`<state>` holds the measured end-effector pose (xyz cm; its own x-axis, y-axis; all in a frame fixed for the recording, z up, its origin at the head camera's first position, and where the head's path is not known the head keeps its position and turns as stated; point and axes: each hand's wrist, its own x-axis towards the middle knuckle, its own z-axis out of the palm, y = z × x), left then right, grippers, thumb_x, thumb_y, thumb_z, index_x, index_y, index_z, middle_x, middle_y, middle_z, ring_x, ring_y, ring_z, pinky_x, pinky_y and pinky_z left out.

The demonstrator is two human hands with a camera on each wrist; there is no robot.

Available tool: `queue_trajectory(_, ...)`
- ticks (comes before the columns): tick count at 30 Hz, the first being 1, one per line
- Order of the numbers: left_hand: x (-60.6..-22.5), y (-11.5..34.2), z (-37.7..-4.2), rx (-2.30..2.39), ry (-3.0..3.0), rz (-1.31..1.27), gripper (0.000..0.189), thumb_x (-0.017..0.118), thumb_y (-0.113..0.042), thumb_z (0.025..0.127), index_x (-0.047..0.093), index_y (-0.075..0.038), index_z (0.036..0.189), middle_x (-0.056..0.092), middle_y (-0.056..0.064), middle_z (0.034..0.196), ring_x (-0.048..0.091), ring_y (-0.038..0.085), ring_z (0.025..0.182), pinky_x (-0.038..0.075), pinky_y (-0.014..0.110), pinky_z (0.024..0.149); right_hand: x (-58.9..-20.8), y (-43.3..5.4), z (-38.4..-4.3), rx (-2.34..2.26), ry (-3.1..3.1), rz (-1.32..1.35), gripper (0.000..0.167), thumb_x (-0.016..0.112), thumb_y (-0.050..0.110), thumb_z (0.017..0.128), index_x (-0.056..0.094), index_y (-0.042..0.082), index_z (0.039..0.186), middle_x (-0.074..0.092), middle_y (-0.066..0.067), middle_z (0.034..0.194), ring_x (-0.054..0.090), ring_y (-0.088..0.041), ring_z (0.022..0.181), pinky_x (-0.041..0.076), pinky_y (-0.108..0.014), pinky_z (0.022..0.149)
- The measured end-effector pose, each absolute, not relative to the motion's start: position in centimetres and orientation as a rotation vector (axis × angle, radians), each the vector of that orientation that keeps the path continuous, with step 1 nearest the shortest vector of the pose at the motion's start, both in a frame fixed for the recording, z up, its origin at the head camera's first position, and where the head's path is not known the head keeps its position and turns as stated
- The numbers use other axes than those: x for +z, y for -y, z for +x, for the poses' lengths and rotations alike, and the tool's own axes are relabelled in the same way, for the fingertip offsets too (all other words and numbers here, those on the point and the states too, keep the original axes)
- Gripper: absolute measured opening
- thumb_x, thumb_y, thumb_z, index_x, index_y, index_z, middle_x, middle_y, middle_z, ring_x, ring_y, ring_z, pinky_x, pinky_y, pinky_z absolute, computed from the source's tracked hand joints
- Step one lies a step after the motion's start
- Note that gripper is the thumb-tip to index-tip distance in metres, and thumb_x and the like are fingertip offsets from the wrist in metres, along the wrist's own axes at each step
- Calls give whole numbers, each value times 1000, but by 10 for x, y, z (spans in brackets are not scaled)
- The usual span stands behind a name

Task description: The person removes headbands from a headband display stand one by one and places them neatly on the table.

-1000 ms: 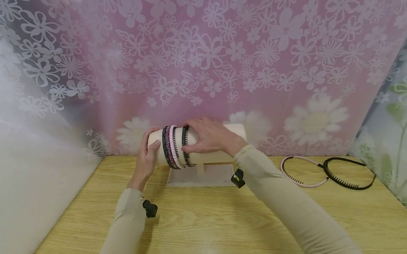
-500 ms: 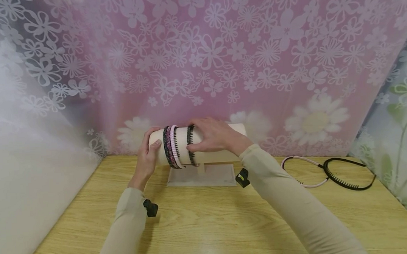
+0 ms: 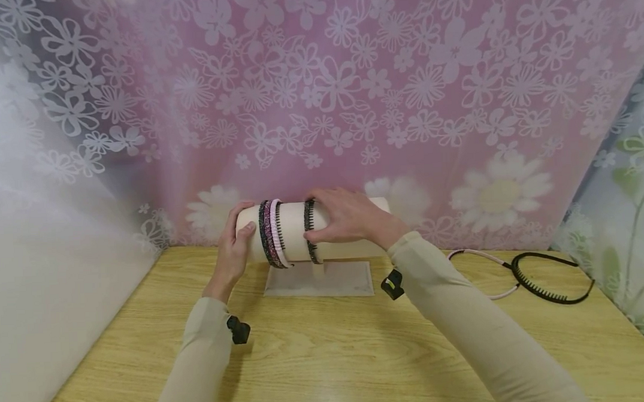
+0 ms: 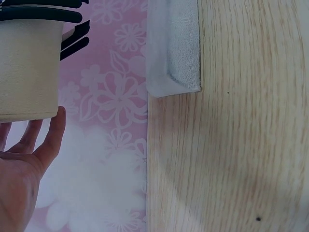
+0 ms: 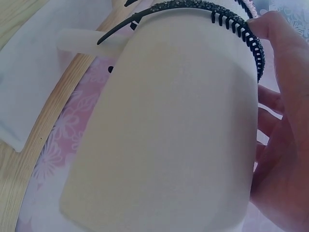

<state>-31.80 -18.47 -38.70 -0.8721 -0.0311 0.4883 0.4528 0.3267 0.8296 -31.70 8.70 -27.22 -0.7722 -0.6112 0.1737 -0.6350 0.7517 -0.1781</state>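
A cream cylinder (image 3: pixel 294 232) lies level on a display stand with a pale flat base (image 3: pixel 339 283). My left hand (image 3: pixel 231 256) holds the cylinder's left end, thumb at the front. My right hand (image 3: pixel 349 216) pinches a black glittery headband (image 5: pixel 193 6) with comb teeth, which sits over the cylinder near its middle. In the right wrist view the thumb touches this band, while the other fingers are partly hidden behind the cylinder. Left of it, close together, sit a dark glittery headband (image 3: pixel 264 233), a purple glittery one (image 3: pixel 271 234) and a pink one (image 3: pixel 277 236).
A pink headband (image 3: pixel 483 254) and a black toothed headband (image 3: pixel 542 293) lie on the right of the wooden table (image 3: pixel 318 351). The right sleeve partly covers the pink one. A pink flowered curtain (image 3: pixel 318 105) hangs right behind the stand.
My right hand has moved to the right, and the black glittery headband has slid along the cylinder with it, widening the gap to the other bands. My left hand stays at the left end.
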Motion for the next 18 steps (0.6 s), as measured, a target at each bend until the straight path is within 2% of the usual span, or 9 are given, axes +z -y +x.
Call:
queue_trajectory(4,-383,183,-315,-1589,2183,-371,48,47,-24,103,45,-18,150,46,15,154,58,31,93,54,41,67,-273,-90,-316,350,2836,1025,81,69,62,84,46,18,149,57,-6,149,54,-29,134,41,-52,114)
queue_trajectory(7,-383,182,-314,-1586,2172,-377,46,47,-26,103,47,-21,149,48,13,152,59,30,93,54,41,67,-273,-92,-315,358,2835,1025,82,70,61,84,46,16,149,57,-6,149,53,-30,136,38,-52,117)
queue_trajectory(12,-388,184,-317,-1557,2144,-401,43,48,-31,103,49,-29,147,51,5,150,59,30,93,55,41,66,-274,-96,-315,370,2835,1014,81,70,61,84,47,17,148,58,-6,147,54,-29,134,43,-50,113)
queue_trajectory(18,-389,184,-318,-1552,2145,-396,44,49,-32,103,49,-28,147,51,6,149,59,31,93,55,43,67,-273,-100,-314,363,2830,1005,80,71,62,83,48,19,147,60,-5,145,56,-29,131,47,-50,108)
